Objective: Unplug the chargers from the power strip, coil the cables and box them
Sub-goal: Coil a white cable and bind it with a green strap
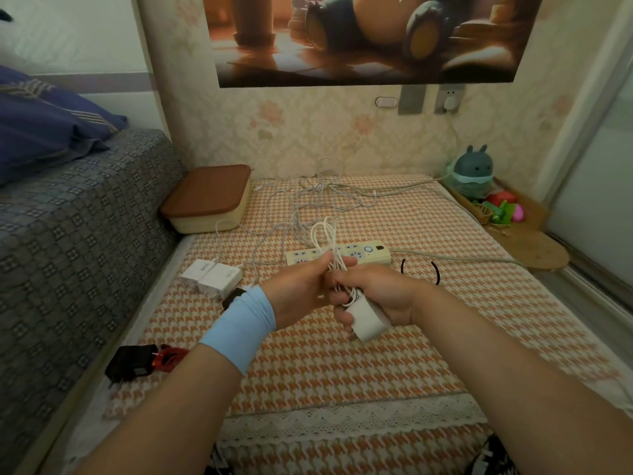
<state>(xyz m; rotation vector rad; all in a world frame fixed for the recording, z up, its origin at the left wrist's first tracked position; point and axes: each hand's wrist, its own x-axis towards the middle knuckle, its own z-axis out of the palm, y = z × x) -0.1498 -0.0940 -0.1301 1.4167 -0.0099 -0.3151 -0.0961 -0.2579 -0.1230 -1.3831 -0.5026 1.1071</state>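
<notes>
On the houndstooth mat [342, 365], from left: a black charger [132, 365] with a red cable [169, 358] lies near the mat's edge. Two white chargers [212, 275] lie side by side farther back, and behind them stands a cream box [209, 197] with its brown lid on. At centre, the left hand [298, 296] pinches the looped white cable [327, 241]. The right hand [380, 296] curls its fingers round a white charger [368, 320] and the cable bundle. Just behind the hands lies the power strip [376, 257], with loose cables [318, 197] beyond it and a black ring [437, 272] at right.
</notes>
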